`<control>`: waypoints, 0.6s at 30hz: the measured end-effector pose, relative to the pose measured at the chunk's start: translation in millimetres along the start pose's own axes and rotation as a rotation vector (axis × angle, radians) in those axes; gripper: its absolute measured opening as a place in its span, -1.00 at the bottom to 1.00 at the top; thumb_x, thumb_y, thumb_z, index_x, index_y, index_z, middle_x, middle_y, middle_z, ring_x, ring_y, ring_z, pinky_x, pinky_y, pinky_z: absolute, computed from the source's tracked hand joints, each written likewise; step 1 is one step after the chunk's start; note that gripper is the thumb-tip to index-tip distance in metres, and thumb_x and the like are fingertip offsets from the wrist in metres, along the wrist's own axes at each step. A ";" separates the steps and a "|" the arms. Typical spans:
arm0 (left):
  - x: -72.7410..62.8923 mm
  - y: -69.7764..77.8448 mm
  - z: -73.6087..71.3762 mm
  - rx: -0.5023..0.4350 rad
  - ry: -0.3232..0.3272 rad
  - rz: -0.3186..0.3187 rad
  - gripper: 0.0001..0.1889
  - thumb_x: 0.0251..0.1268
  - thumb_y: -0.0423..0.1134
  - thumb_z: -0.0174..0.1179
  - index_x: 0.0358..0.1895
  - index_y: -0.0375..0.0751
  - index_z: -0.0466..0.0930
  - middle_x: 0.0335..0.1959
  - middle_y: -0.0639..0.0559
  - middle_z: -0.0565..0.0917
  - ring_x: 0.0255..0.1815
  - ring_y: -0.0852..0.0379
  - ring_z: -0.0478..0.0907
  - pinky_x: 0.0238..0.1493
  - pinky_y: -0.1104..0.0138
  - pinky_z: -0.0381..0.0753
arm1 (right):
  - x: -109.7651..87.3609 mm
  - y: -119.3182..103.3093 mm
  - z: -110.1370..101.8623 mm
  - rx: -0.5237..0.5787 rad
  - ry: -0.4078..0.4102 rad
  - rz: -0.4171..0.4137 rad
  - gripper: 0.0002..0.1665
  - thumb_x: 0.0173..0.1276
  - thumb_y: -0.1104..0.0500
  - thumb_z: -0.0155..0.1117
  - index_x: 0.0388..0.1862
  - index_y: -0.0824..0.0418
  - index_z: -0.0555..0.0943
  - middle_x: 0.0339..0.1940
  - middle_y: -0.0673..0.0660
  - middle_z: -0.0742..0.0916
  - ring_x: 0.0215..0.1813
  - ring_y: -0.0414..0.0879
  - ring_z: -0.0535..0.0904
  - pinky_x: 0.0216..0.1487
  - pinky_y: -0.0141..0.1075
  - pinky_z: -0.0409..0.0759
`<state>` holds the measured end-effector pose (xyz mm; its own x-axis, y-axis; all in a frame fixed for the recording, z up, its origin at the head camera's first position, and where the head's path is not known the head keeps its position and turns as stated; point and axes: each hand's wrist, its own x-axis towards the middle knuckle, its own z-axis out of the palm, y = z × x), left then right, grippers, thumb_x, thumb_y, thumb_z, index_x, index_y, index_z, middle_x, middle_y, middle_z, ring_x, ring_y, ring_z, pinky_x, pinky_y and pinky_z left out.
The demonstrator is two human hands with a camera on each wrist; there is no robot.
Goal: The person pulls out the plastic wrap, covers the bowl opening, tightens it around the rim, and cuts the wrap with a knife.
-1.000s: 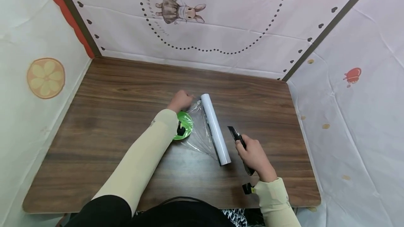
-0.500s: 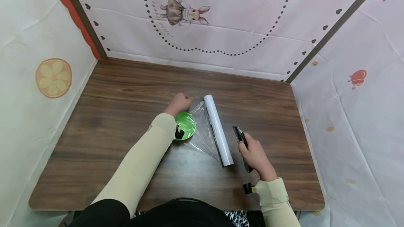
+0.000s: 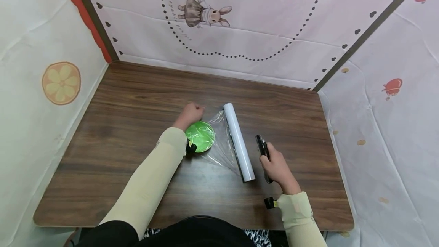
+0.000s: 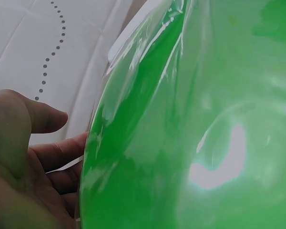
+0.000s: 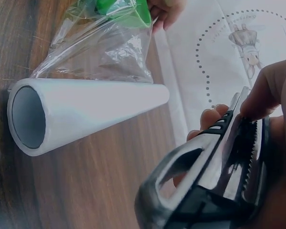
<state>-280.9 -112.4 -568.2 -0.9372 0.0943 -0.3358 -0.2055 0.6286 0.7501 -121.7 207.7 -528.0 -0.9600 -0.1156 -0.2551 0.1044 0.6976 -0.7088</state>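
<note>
A green bowl (image 3: 202, 136) sits left of the table's middle with clear plastic wrap (image 3: 219, 136) stretched over it. The wrap runs to a white roll of cling film (image 3: 239, 142) lying to its right. Beside the bowl's far left rim is my left hand (image 3: 190, 114); in the left wrist view its thumb stands apart from the fingers (image 4: 62, 152), which lie close at the rim. Right of the roll, my right hand (image 3: 277, 165) grips a utility knife (image 3: 263, 149). In the right wrist view my thumb (image 5: 264, 95) presses near its front end.
The brown wooden table (image 3: 144, 98) is enclosed by a patterned cloth backdrop (image 3: 260, 22) at the back and both sides. A black wrist camera (image 3: 269, 202) sits on the right sleeve. The roll's hollow end faces the near side.
My left hand has drawn leftward along the bowl, uncovering more of it. The knife has turned more upright, and less of its blade shows. The head view has shifted slightly.
</note>
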 end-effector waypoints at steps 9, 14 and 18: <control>-7.5 -14.5 -4.6 -0.076 0.032 0.023 -0.61 0.48 -0.01 -0.08 -0.24 -0.27 0.57 -0.13 -0.19 0.57 -0.15 -0.08 0.47 -0.11 0.13 0.46 | 8.5 6.9 1.6 0.072 -0.001 -0.013 -0.78 0.36 0.25 -0.11 -0.03 0.19 0.35 -0.30 0.29 0.60 -0.41 0.01 0.45 -0.44 -0.20 0.45; -12.2 -24.5 -5.8 -0.143 0.043 0.068 -0.58 0.47 0.01 -0.06 0.05 -0.25 0.58 0.02 -0.17 0.57 0.11 -0.10 0.46 0.17 0.04 0.43 | 15.1 11.0 3.1 0.095 0.021 -0.015 -0.79 0.37 0.27 -0.09 -0.03 0.19 0.35 -0.31 0.21 0.56 -0.38 0.02 0.43 -0.39 -0.20 0.44; -17.1 -33.0 -5.8 -0.206 0.021 0.089 -0.55 0.47 0.07 -0.03 0.16 -0.17 0.54 0.15 -0.14 0.55 0.24 -0.10 0.42 0.32 -0.01 0.35 | 20.9 14.1 2.6 0.141 0.027 0.021 -0.71 0.40 0.26 -0.11 0.08 0.20 0.34 -0.20 0.27 0.55 -0.33 0.05 0.44 -0.37 -0.19 0.44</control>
<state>-259.7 -139.3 -583.9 -0.9594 0.1245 -0.2530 -0.1734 0.4471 0.8775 -139.6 213.3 -545.0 -0.9637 -0.0819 -0.2542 0.1579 0.5929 -0.7897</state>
